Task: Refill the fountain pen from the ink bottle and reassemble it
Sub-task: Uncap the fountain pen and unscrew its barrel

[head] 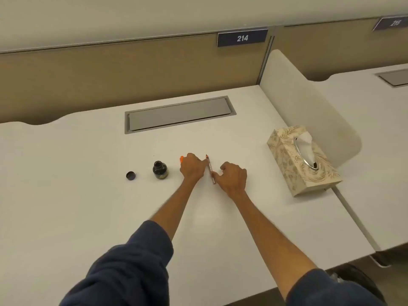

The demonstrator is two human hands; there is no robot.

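pinching the thin pen section between them, the left hand holds its nib end and the right hand its rear end, each grip pressed together on it; an orange piece peeks from the left fist. at nine o'clock on the bench stand the open ink bottle and, further out, its cap

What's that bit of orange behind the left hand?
Only a small orange tip shows past the left hand, near the open ink bottle. The hand covers the rest, so its shape and what it belongs to cannot be told.
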